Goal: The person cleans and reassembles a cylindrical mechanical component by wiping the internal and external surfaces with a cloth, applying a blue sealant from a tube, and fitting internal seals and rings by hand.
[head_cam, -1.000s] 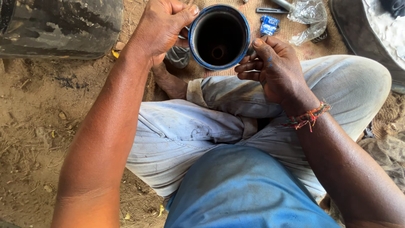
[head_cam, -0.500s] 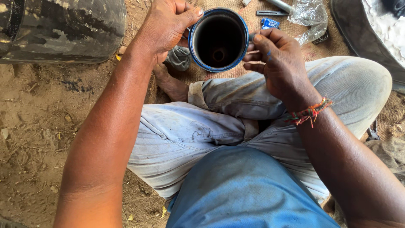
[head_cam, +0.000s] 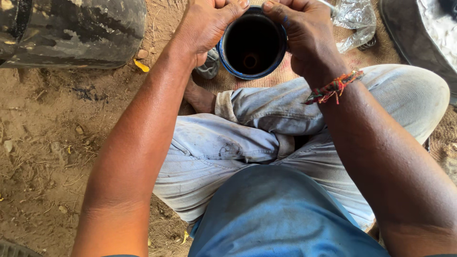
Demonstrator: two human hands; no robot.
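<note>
A round blue-rimmed canister (head_cam: 252,45) with a dark hollow inside is held open end up above my crossed legs. My left hand (head_cam: 207,24) grips its left rim, thumb over the top edge. My right hand (head_cam: 304,31) closes on the right rim, fingers curled over the edge. A red and orange thread band is tied round my right wrist. The lower part of the canister is hidden by my hands and knee.
A large dark tyre (head_cam: 71,31) lies at the top left on the dirt. A crumpled clear plastic bag (head_cam: 354,21) sits on a woven mat (head_cam: 285,74) at the top right. A dark basin (head_cam: 419,33) with white contents stands at the far right.
My right hand has moved up from beside the canister and closed on its right rim. The view has shifted, so the canister now sits higher in the picture.
</note>
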